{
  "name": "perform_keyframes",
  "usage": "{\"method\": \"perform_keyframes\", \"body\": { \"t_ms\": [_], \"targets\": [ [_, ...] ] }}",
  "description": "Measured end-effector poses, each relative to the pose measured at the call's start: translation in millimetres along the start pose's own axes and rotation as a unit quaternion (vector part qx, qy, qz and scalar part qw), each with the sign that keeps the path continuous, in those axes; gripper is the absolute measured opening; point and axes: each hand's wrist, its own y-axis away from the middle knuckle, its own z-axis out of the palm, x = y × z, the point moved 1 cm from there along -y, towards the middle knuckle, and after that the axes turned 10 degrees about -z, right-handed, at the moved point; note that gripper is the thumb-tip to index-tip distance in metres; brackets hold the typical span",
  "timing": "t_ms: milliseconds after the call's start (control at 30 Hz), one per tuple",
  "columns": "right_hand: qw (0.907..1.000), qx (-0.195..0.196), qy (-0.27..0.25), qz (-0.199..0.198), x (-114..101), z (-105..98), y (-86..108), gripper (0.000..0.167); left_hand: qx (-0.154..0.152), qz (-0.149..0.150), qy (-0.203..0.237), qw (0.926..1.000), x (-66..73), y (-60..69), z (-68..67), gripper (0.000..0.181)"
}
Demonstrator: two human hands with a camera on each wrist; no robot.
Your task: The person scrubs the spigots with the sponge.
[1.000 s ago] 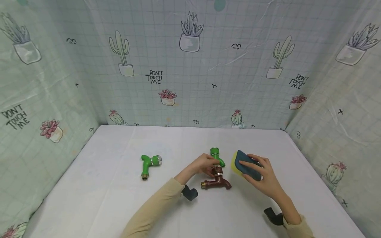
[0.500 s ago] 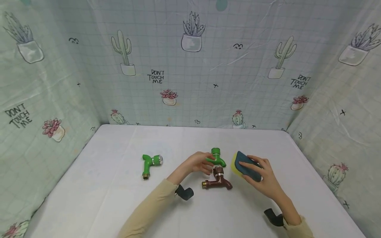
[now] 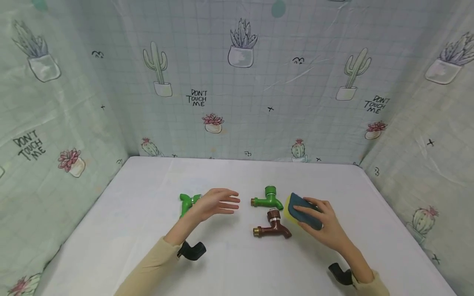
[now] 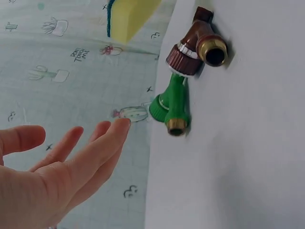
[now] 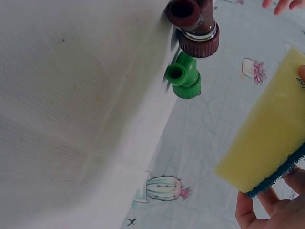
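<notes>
My right hand (image 3: 327,226) grips a sponge (image 3: 304,210), yellow on one face and dark blue on the other, held above the table. In the right wrist view its yellow foam (image 5: 271,129) faces the camera. My left hand (image 3: 214,204) hovers with straight, spread fingers and holds nothing. Beneath its wrist lies a green tap (image 3: 186,201), partly hidden by the hand. Between the hands a second green tap (image 3: 269,202) lies behind a brown tap (image 3: 273,228). Both have brass threaded ends toward the left, plain in the left wrist view on the brown tap (image 4: 200,45) and green tap (image 4: 175,105).
The white table (image 3: 237,267) runs back to a hanging cloth (image 3: 222,82) printed with cacti and potted plants, which also covers both sides. A black curved piece (image 3: 192,250) sits at the left wrist, and another black piece (image 3: 340,274) at the right.
My left hand has moved left, away from the green and brown taps, and now partly covers the left green tap. The right hand keeps holding the sponge in nearly the same place.
</notes>
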Motion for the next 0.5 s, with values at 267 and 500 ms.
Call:
{"method": "perform_keyframes", "body": {
  "t_ms": [267,500],
  "targets": [
    [0.9998,-0.021,-0.001,-0.001,-5,5,-1.4,0.053,0.056,0.023,-0.047,0.9971,-8.1,36.2,-36.4,0.041],
    [0.9993,-0.034,-0.003,-0.014,-9,11,-1.8,0.052,0.127,0.020,-0.141,0.9817,-15.1,51.9,-65.0,0.038]
  ]
}}
